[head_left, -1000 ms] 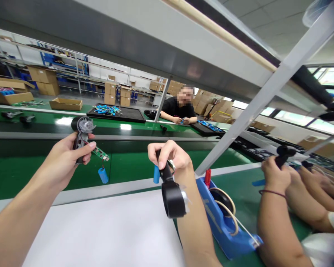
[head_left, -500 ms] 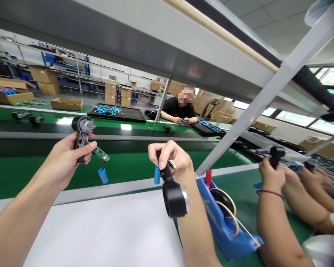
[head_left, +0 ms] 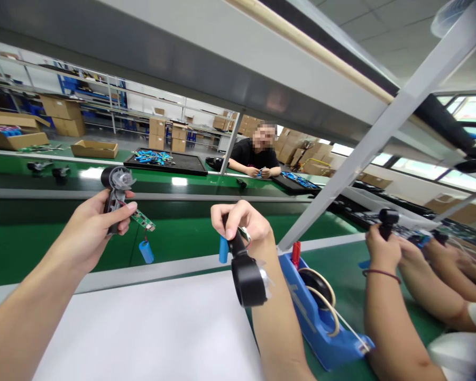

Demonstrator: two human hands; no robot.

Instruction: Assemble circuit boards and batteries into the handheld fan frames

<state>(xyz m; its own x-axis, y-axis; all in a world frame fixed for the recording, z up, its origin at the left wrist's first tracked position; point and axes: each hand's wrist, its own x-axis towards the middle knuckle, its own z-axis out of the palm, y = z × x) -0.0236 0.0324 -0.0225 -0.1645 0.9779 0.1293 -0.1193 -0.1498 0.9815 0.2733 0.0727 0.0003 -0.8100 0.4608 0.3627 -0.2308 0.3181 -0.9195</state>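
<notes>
My left hand (head_left: 93,222) grips a handheld fan half (head_left: 113,193) by its black handle, the clear impeller at the top. From it hang a green circuit board (head_left: 144,219) and, on wires, a blue battery cell (head_left: 146,252). Pinched in my right hand (head_left: 246,222) is a second handheld fan (head_left: 248,280), its round black head tilted down toward me and clear blades showing at its right side. A blue battery cell (head_left: 223,249) dangles beside that handle; its board is mostly hidden by the fingers. Both hands are raised over the bench, apart from each other.
White sheet (head_left: 150,333) covers the bench before me. Right of my forearm stands a blue tape dispenser (head_left: 321,317). Beyond runs a green conveyor (head_left: 174,222) carrying fan parts (head_left: 61,171). A slanted post (head_left: 341,169) rises at right, near co-workers' arms (head_left: 388,301). Another person (head_left: 254,153) sits opposite.
Fan parts on the far conveyor have shifted slightly to the right. My two hands and the fans in them stay almost still.
</notes>
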